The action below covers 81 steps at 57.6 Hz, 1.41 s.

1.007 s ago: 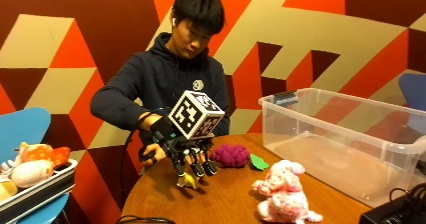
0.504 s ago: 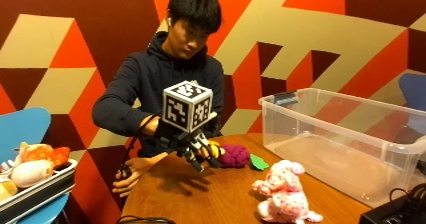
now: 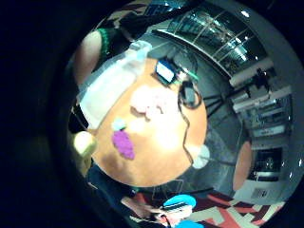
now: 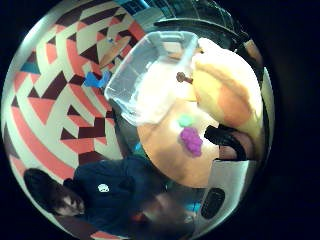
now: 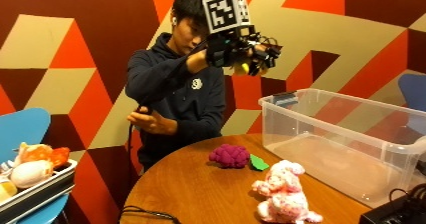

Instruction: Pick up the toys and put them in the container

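Round wooden desk (image 5: pixel 193 184). Directly on it: a clear plastic container (image 5: pixel 346 139) at the far right side; a purple plush toy (image 5: pixel 229 155) near the middle, a small green piece (image 5: pixel 258 162) touching its right side (attachment cannot be told); a pink-and-white plush animal (image 5: pixel 283 194) nearer the front; a black cable (image 5: pixel 143 213) at the front edge.

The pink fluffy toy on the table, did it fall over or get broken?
No. The pink plush toy sits upright on the table beside the clear container, with no damage showing. The purple grape toy lies nearby. Nothing looks odd.
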{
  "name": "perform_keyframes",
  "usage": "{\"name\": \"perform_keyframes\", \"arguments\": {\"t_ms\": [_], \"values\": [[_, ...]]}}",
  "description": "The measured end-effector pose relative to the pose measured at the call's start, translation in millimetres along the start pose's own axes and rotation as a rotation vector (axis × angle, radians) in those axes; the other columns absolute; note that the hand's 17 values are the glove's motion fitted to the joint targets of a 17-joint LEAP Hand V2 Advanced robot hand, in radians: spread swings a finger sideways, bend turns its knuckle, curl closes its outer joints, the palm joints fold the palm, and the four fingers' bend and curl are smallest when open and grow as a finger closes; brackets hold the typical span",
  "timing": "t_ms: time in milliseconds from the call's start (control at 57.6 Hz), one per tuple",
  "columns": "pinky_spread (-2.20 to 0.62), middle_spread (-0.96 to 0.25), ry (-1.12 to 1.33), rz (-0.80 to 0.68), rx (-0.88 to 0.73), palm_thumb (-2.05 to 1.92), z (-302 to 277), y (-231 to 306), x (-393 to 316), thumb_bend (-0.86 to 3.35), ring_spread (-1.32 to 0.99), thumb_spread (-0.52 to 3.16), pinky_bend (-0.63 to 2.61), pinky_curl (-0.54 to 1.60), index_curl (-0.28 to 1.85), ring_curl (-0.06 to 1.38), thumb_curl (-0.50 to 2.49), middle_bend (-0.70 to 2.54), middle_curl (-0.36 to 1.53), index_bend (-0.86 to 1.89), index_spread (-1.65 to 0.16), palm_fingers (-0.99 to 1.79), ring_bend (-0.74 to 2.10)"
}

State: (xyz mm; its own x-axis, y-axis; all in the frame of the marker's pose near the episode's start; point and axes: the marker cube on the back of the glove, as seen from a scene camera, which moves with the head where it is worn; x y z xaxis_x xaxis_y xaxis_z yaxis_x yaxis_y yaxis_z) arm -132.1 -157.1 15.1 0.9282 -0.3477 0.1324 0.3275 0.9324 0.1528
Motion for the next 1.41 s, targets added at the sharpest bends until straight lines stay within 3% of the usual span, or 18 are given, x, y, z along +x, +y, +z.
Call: {"name": "perform_keyframes", "arguments": {"t_ms": [191,295,365,434,452,521,625,868,1025,1268,1337,1407], "values": [[-0.01,-0.26,-0.16,-0.016,-0.011,0.68,12,-71,-77,0.05,-0.26,1.1,0.41,0.32,0.8,0.09,0.74,0.78,0.48,1.34,-0.02,0.31,0.22],[-0.01,-0.27,0.055,-0.141,-0.113,0.66,59,-99,-96,0.03,-0.26,1.07,0.4,0.32,0.8,0.11,0.77,0.84,0.52,1.29,-0.05,0.33,0.27],[-0.01,-0.24,0.181,-0.049,-0.239,0.61,86,-109,-102,-0.01,-0.22,1.14,0.48,0.35,0.78,0.13,0.73,0.8,0.52,1.15,-0.07,0.19,0.27],[0.0,-0.18,0.23,0.03,-0.32,0.44,101,-111,-92,-0.06,-0.17,1.22,0.63,0.4,0.75,0.15,0.63,0.57,0.47,1.0,-0.1,-0.04,0.27],[0.0,-0.15,0.234,0.042,-0.324,0.36,103,-110,-88,-0.1,-0.15,1.2,0.69,0.41,0.7,0.16,0.61,0.48,0.44,0.85,-0.11,-0.15,0.3],[0.01,-0.1,0.226,0.045,-0.307,0.23,102,-101,-76,-0.08,-0.11,1.18,0.76,0.41,0.6,0.17,0.55,0.32,0.39,0.57,-0.14,-0.22,0.32],[0.01,-0.06,0.235,0.029,-0.275,0.17,91,-75,-53,-0.04,-0.07,1.18,0.74,0.41,0.52,0.18,0.49,0.23,0.37,0.4,-0.17,-0.14,0.29],[0.03,-0.04,0.087,0.253,-0.415,0.17,79,28,8,-0.02,-0.03,1.21,0.78,0.4,0.44,0.19,0.42,0.25,0.39,0.13,-0.2,-0.02,0.25],[0.04,0.01,-0.057,0.274,-0.505,0.17,123,69,37,-0.02,0.0,1.21,0.93,0.43,0.33,0.22,0.4,0.17,0.38,0.04,-0.18,-0.12,0.31],[0.04,0.07,-0.108,0.32,-0.49,0.16,235,103,28,-0.02,0.05,1.17,1.12,0.46,0.2,0.27,0.37,0.14,0.31,0.01,-0.15,-0.21,0.43],[0.03,0.06,-0.037,0.312,-0.455,0.15,248,101,25,-0.02,0.05,1.16,1.17,0.46,0.16,0.31,0.36,0.16,0.31,0.0,-0.15,-0.1,0.59],[-0.04,0.04,0.023,0.293,-0.413,0.18,255,98,23,-0.01,0.0,1.16,1.18,0.45,0.12,0.39,0.36,0.22,0.32,-0.02,-0.19,0.11,0.92]]}}
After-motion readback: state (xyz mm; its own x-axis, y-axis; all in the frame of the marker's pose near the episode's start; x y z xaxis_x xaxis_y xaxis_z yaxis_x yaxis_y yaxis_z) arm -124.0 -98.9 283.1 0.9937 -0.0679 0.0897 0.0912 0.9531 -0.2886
